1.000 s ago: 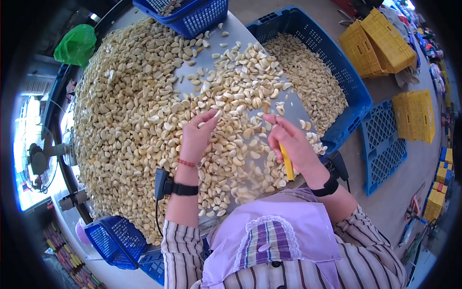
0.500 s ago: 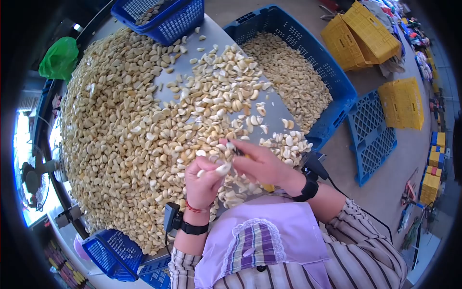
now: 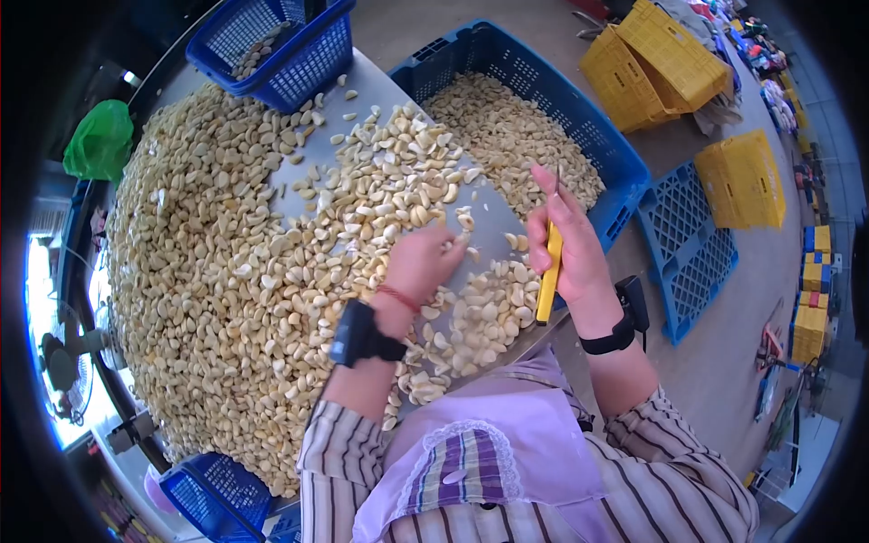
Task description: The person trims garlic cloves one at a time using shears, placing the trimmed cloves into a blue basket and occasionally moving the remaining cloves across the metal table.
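Observation:
A big heap of peeled garlic cloves covers a metal table. My left hand rests palm down on the cloves near the table's front, fingers curled onto them; whether it grips one is hidden. My right hand is raised at the table's right edge, shut on a yellow-handled knife whose handle points down. Its fingers reach toward the large blue crate holding more cloves. Both wrists wear black bands.
A blue basket sits at the table's far end, another blue basket at the near left. A green bag lies far left. On the floor to the right are yellow crates and an overturned blue crate.
The hands were together at my chest with a clove between them. Now my left hand has gone back to the pile and my right hand has swung right, toward the crate.

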`<state>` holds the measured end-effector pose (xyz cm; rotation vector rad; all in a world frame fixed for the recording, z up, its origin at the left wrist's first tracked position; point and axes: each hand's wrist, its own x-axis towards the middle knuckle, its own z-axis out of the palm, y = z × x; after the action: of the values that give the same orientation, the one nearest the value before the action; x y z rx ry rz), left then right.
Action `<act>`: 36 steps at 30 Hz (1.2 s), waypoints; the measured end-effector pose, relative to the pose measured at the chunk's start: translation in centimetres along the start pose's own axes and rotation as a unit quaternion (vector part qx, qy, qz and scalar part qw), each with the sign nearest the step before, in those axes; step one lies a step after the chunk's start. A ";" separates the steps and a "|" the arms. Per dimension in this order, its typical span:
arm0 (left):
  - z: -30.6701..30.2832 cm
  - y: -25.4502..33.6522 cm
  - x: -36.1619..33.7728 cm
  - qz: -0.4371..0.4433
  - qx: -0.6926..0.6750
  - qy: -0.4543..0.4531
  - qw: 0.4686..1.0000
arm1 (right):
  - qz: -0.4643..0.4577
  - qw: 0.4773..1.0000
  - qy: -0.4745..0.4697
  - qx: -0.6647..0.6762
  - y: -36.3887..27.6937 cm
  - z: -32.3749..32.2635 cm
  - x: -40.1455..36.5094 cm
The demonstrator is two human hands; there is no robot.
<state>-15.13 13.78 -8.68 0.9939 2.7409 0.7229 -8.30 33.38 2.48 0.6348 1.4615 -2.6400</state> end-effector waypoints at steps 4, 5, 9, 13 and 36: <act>-5.0 0.0 -2.2 -0.234 -0.647 -0.078 0.722 | 0.015 1.000 0.010 0.002 0.8 -1.0 0.2; -5.7 0.1 -2.7 -0.215 -0.758 -0.006 0.616 | 0.016 1.000 0.011 0.001 0.9 -1.1 0.3; -6.0 -0.6 -2.0 -0.148 -0.710 0.020 0.688 | 0.016 1.000 0.006 0.007 0.9 -0.9 0.7; -6.4 2.4 1.4 -0.117 -0.797 0.060 0.590 | 0.005 1.000 -0.001 0.012 0.0 -0.5 0.9; -7.2 -0.9 -7.2 -0.226 -0.706 -0.029 0.671 | 0.101 0.989 -0.074 -0.081 4.2 3.1 -0.2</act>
<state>-12.14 5.83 -3.05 -0.0671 1.3255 2.0073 -8.05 28.51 0.64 0.5284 1.4662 -2.3348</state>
